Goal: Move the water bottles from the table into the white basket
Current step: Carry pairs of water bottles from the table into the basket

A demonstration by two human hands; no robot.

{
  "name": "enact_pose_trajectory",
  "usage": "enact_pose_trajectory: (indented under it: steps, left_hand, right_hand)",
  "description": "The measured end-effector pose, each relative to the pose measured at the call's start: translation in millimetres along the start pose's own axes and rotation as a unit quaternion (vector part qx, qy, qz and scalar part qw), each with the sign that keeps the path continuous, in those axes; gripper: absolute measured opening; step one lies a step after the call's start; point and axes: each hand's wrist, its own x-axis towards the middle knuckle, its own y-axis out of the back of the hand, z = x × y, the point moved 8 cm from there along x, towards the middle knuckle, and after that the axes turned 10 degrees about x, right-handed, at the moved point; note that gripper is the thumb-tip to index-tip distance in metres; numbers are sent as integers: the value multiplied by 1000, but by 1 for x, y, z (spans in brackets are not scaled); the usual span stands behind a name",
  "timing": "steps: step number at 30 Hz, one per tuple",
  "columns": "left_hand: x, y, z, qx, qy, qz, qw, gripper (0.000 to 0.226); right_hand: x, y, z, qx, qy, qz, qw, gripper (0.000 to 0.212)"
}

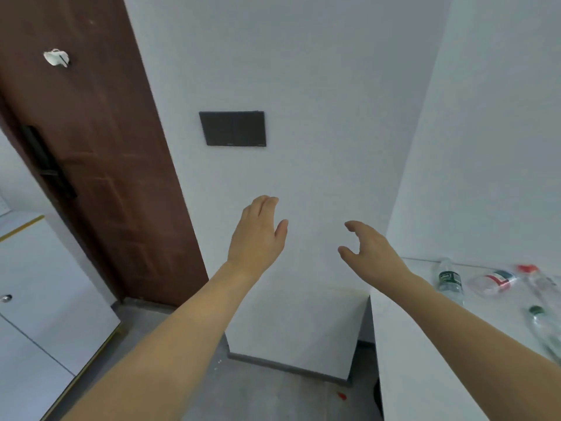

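Reaching: both bare arms stretch forward in mid-air, in front of a white wall, touching nothing.
Left hand (258, 235): fingers straight and together, thumb out to the right, released and holding nothing.
Right hand (368, 247): fingers loosely curved, thumb spread below them, released and holding nothing.
Water bottles: four clear plastic ones at the far right, well apart from both hands; green-labelled bottle (450, 281) nearest the right forearm, red-labelled bottle (493, 281) lying on its side beside it, red-capped bottle (537, 279) farther right, green-capped bottle (546, 329) lying nearer.
Table (425, 360): white, on the right, under the right forearm, bearing the bottles.
Wall: black panel (233, 128) above the hands.
Left: brown door (100, 147), white cabinet (36, 299) beside it.
Floor (267, 396): grey, small red speck (342, 396) near the table.
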Motion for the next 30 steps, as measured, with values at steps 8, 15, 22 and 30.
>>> enact_pose_trajectory:
  steps: [8, 15, 22, 30]
  left_hand:
    - [-3, -41, 132, -49, 22, -25, 998, 48]
    - [-21, -79, 269, -88, 92, -44, 991, 48]
    - [-28, -136, 355, -95, 117, -124, 981, 52]
    - [-29, -252, 450, -189, 278, -242, 910, 59]
  right_hand:
    - [-29, 108, 95, 24, -17, 38, 999, 56]
    - [-82, 218, 241, 53, -94, 39, 993, 62]
    - [-99, 291, 331, 50, -151, 50, 986, 59]
    - [-100, 341, 464, 44, -232, -17, 972, 50]
